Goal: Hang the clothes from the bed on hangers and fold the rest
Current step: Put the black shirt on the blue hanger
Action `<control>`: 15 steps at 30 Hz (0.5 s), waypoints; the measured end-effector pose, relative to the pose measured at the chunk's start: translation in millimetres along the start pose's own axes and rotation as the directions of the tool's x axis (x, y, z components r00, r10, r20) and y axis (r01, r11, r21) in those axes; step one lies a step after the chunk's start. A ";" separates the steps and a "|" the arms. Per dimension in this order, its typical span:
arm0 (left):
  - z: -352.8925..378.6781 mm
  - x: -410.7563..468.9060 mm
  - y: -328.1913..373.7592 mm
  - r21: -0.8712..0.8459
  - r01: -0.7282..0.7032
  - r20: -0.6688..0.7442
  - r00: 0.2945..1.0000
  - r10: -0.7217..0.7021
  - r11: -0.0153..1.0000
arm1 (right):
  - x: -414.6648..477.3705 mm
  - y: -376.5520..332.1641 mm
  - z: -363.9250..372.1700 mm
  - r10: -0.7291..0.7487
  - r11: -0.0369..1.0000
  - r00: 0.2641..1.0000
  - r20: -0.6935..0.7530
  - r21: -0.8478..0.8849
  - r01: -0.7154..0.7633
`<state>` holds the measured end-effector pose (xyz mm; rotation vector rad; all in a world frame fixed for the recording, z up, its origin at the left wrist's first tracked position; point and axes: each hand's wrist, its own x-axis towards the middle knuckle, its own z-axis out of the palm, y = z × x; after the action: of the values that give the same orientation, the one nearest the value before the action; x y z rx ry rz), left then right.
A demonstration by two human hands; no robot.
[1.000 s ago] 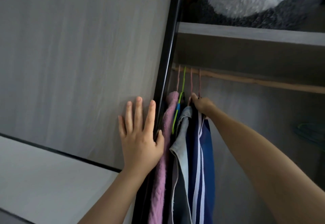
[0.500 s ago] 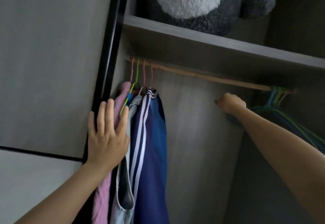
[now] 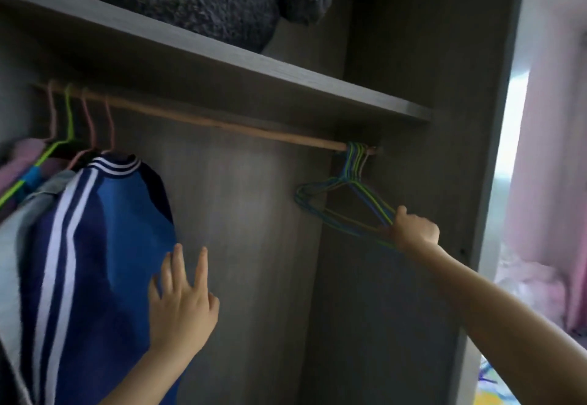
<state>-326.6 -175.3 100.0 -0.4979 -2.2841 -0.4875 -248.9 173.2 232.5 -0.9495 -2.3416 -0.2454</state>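
Note:
A wooden rail (image 3: 222,123) runs across the wardrobe under a shelf. At its left end hang several garments, the nearest a blue jacket with white stripes (image 3: 104,239). At the rail's right end hangs a bunch of empty blue and green wire hangers (image 3: 343,201). My right hand (image 3: 413,230) is closed around the lower right corner of those hangers. My left hand (image 3: 181,303) is raised with fingers spread beside the blue jacket, holding nothing.
A grey and white plush toy (image 3: 203,1) lies on the shelf (image 3: 286,77) above the rail. The wardrobe's side panel (image 3: 444,118) stands at the right, with pink curtains (image 3: 552,150) beyond it.
My right hand left the hung garments, crossed to the right end of the rail and closed on the empty hangers. My left hand came off the door edge. The view swung right.

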 end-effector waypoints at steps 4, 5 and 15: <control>13.4 -0.3 18.1 0.002 0.013 0.016 1.000 -0.013 1.000 | 2.6 5.4 17.9 -0.084 0.995 0.996 0.006 -0.058 0.084; 16.4 -1.1 22.3 0.006 0.023 0.016 1.000 -0.023 1.000 | 4.0 4.8 22.6 -0.111 0.991 0.994 0.000 -0.072 0.110; 35.3 -16.8 30.7 0.078 0.124 0.051 0.990 -0.128 0.989 | 30.8 6.2 47.3 -0.161 0.958 0.987 0.010 -0.240 0.159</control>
<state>-321.2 -135.6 70.5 -0.3353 -2.3882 -0.4530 -283.8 213.1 212.2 -0.8655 -2.4203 -0.6091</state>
